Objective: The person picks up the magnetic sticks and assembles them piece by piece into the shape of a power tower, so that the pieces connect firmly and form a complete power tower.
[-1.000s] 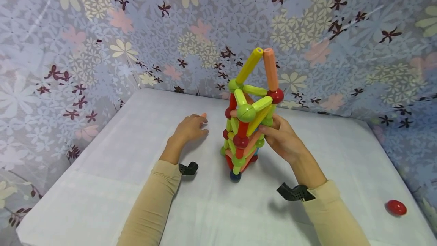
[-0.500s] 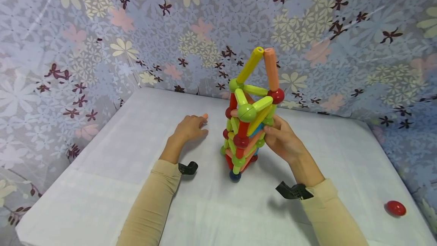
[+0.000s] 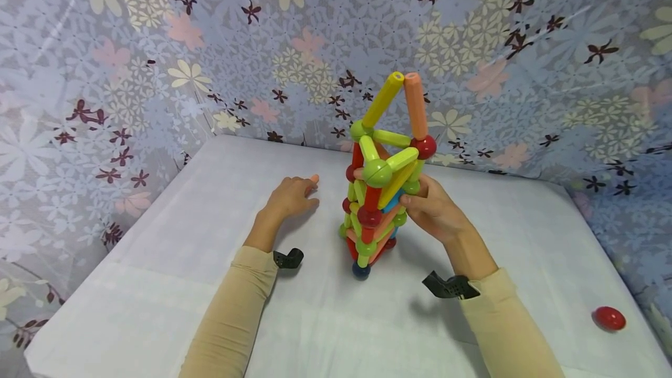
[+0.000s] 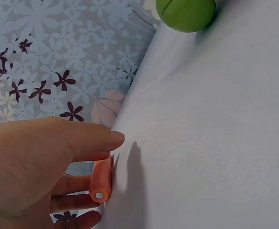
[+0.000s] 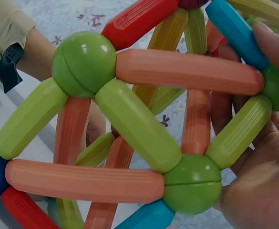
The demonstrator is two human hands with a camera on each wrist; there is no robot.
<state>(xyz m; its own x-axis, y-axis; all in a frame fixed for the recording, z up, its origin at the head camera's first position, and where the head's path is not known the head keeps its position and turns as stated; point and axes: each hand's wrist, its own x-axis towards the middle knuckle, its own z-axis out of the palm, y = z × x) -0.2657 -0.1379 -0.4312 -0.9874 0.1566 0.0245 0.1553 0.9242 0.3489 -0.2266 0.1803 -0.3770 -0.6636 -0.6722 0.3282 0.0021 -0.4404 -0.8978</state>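
A tall tower of magnetic rods and balls (image 3: pixel 376 174) stands on the white table, topped by a yellow rod (image 3: pixel 384 100) and an orange rod (image 3: pixel 415 105) that lean together. My right hand (image 3: pixel 438 209) grips its right side. In the right wrist view the thumb lies along a blue rod (image 5: pixel 237 33) by a green ball (image 5: pixel 277 88), with other fingers behind the frame. To the left of the tower, low over the table, my left hand (image 3: pixel 291 197) has curled fingers holding a loose orange rod (image 4: pixel 101 181); its upper part is hidden behind the thumb and index finger.
A red oval piece (image 3: pixel 609 319) lies at the table's right edge. Behind the white-covered table (image 3: pixel 157 284) hangs a flowered cloth (image 3: pixel 220 28). In the left wrist view a green ball (image 4: pixel 187 14) shows at the top.
My right thumb has shifted a little on the tower, and more of the blue rod shows than one second ago. The right forearm has moved slightly. The left hand and tower look unmoved.
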